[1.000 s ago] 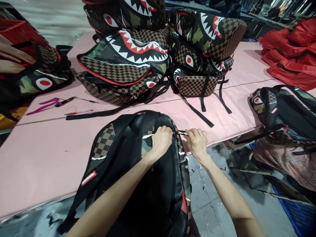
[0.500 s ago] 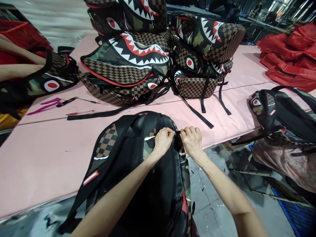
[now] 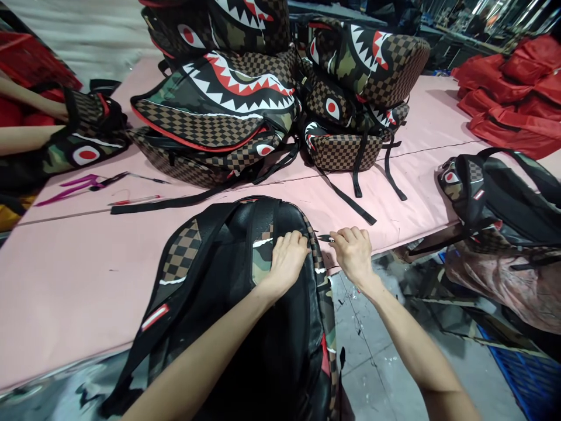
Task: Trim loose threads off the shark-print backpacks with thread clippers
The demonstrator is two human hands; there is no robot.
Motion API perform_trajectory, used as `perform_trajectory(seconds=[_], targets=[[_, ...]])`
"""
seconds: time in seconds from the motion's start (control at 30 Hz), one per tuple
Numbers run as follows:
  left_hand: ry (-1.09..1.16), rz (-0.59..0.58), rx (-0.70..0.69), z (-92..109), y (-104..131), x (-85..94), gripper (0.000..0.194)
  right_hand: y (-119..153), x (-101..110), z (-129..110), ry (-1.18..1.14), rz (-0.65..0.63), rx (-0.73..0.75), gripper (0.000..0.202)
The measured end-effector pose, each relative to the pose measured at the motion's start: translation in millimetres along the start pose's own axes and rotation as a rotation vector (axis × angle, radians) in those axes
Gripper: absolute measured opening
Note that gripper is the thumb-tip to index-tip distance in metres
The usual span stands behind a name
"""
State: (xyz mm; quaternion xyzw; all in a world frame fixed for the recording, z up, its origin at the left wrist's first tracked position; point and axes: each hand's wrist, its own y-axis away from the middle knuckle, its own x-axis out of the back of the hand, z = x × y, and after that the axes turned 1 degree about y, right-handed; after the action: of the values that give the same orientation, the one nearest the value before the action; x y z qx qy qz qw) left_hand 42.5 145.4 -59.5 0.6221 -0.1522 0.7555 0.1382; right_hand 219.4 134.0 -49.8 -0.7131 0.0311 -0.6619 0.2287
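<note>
A black backpack (image 3: 228, 292) with checkered and camouflage trim lies straps up at the table's front edge. My left hand (image 3: 289, 257) rests with curled fingers on its upper right side, closed on the black fabric near the edge piping. Just right of that edge, my right hand (image 3: 353, 251) is closed round a small dark pointed tool (image 3: 325, 238), whose tip points at the backpack. The tool's rear part is hidden in my fingers.
Shark-mouth backpacks (image 3: 228, 88) are piled behind, with a second pile (image 3: 346, 105) beside them. Purple-handled pliers (image 3: 87, 184) and a red pen (image 3: 134, 200) lie left. A person's arms (image 3: 26, 140) hold another bag. Red bags (image 3: 512, 105) and a backpack (image 3: 504, 199) are right.
My right hand has moved slightly right, away from my left hand, and the dark tool's tip now shows. My left hand has flattened a little on the backpack. The view has shifted slightly.
</note>
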Motion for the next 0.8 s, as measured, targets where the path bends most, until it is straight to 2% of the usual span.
perform_trajectory(seconds=[0.17, 0.33, 0.5, 0.8], targets=[[-0.043, 0.009, -0.037, 0.3, -5.5, -10.5, 0.022, -1.6, -4.1, -10.8, 0.040, -0.070, 0.118, 0.016], [0.234, 0.041, 0.099, -6.0, -11.9, -9.1, 0.021, -5.8, -6.2, -13.6, 0.063, -0.132, 0.183, 0.018], [0.496, 0.057, 0.217, -4.6, -15.3, -9.0, 0.018, -10.7, -2.0, -22.3, 0.096, -0.110, 0.190, 0.013], [0.641, 0.097, 0.206, -9.1, -12.8, -8.6, 0.016, -18.7, 6.6, -62.7, 0.186, -0.152, 0.224, 0.020]])
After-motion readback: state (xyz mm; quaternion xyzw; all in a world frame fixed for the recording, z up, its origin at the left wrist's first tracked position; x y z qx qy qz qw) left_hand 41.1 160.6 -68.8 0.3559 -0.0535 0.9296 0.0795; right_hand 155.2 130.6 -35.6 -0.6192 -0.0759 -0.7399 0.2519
